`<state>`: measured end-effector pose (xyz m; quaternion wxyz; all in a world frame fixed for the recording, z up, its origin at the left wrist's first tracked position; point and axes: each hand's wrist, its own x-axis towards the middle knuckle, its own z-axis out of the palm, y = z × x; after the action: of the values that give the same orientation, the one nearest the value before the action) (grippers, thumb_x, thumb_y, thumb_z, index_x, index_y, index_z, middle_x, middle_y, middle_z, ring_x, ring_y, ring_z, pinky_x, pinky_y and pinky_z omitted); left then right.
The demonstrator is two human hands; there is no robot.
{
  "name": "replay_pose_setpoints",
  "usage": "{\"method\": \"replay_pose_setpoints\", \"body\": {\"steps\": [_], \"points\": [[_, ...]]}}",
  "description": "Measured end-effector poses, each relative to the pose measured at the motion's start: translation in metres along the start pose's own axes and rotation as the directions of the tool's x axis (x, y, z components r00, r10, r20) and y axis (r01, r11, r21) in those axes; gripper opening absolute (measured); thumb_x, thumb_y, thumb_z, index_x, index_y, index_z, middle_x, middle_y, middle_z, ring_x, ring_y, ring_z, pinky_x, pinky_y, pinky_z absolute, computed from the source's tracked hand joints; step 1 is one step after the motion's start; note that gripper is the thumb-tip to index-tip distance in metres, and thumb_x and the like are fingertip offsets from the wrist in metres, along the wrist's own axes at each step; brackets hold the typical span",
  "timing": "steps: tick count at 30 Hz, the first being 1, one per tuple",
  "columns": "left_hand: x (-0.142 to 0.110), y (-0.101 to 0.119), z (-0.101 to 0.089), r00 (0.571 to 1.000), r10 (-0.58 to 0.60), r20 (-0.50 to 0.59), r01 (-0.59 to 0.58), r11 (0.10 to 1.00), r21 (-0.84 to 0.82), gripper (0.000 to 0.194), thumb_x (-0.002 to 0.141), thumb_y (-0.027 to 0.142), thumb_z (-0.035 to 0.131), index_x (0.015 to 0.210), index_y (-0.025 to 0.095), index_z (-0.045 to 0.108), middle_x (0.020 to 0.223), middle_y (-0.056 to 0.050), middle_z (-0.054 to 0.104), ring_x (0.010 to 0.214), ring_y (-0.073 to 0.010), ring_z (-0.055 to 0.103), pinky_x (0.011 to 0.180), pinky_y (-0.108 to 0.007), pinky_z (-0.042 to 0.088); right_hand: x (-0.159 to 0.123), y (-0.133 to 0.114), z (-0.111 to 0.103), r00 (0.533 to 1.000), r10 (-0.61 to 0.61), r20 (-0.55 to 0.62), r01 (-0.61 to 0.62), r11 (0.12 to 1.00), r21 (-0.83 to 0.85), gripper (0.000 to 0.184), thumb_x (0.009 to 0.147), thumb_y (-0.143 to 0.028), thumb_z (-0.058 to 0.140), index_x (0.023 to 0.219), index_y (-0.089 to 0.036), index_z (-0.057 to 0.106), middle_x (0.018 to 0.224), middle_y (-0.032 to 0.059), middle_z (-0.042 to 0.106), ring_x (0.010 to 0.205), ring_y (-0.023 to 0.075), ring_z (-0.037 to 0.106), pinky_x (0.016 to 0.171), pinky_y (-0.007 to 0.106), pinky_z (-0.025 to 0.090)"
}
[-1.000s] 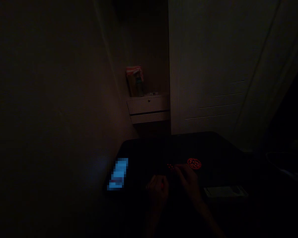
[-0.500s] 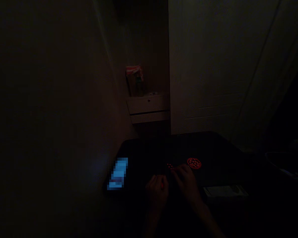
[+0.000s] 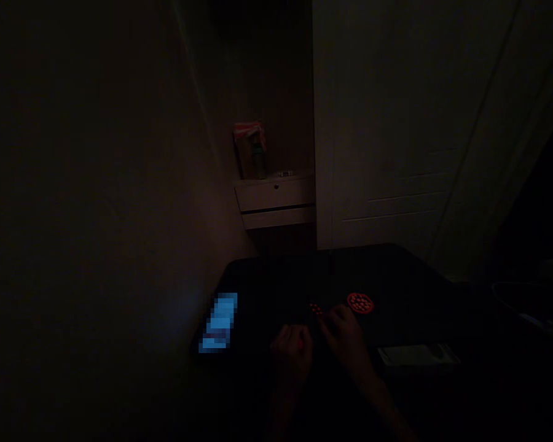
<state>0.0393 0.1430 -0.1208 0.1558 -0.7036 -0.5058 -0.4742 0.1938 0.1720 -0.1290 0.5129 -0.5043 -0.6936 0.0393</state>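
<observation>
The scene is very dark. My left hand is closed, and a small red thing shows between its thumb and fingers; its kind is too dark to tell. Just to the right, my right hand has its fingers pinched at the edge of a red piece with a dotted pattern, partly hidden by the fingertips. Beyond that hand, a round red disc with an openwork pattern lies flat on the black table.
A lit screen, blurred into blocks, lies at the table's left edge. At the right front is a pale flat box. Behind the table are a drawer unit holding a bottle, and a pale panel. A wall stands on the left.
</observation>
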Motion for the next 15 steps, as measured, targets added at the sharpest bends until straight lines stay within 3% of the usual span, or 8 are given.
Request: {"method": "replay_pose_setpoints", "body": {"steps": [15], "points": [[-0.0016, -0.0015, 0.0018, 1.000, 0.002, -0.009, -0.002, 1.000, -0.007, 0.033, 0.099, 0.016, 0.048, 0.068, 0.023, 0.055, 0.058, 0.001, 0.060, 0.055, -0.0151, 0.056, 0.056, -0.028, 0.039, 0.0001, -0.0031, -0.0044, 0.999, -0.002, 0.052, 0.002, 1.000, -0.009, 0.017, 0.089, -0.017, 0.057, 0.084, -0.022, 0.073, 0.090, 0.0094, 0.067, 0.084, 0.0252, 0.067, 0.076, 0.038, 0.057]]}}
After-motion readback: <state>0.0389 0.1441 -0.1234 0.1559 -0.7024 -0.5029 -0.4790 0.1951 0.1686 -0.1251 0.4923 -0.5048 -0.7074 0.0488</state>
